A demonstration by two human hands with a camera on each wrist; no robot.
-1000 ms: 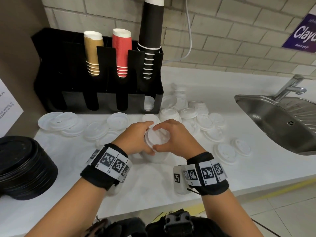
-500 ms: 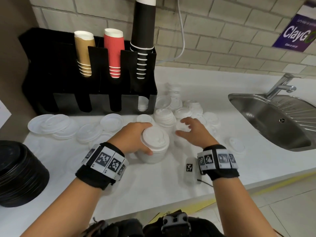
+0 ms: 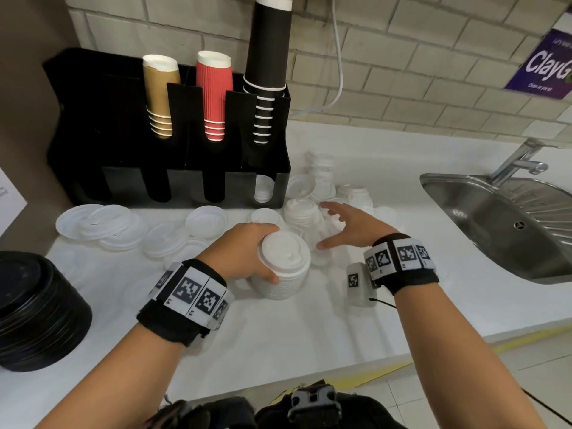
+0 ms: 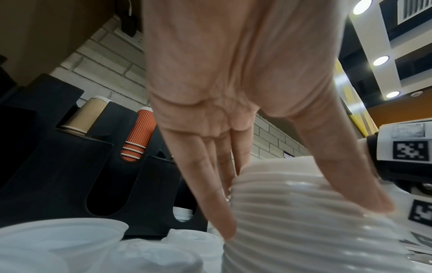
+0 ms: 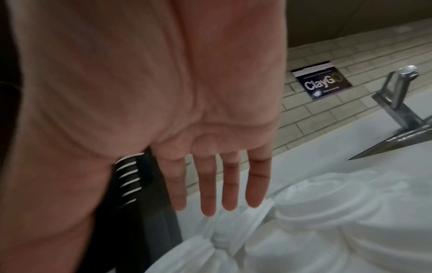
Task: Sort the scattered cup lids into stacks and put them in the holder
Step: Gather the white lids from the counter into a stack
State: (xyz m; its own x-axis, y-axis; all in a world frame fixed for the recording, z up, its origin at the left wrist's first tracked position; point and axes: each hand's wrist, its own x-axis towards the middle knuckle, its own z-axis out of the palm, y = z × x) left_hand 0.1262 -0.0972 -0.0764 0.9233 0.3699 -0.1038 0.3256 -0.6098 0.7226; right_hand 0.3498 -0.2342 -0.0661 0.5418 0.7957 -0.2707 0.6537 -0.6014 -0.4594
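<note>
While the left hand grips it, the tall stack of white lids stands upright on the white counter, in front of the black holder.

Item, left hand: fingers on the far side of the stack, thumb on the near side, palm against its left flank; the top lid is uncovered. In the left wrist view the fingers and thumb run down the ribbed side of the stack, one on each flank.

Item, right hand: fingers spread and straight, holding nothing, hovering over the loose white lids to the right of the stack; whether a fingertip touches a lid cannot be told. In the right wrist view the four fingers hang straight and apart above a heap of lids.

Item, shorter lid stack: just behind the gripped stack, between it and the holder's right corner.

Item, flat translucent lids: scattered on the counter to the left, in front of the holder.

Item, holder: three columns of inverted cups, gold, red and black; a few white lids show through the rightmost lower slot.

Item, black lid stack: far left of the counter.

Item, steel sink: far right.
</note>
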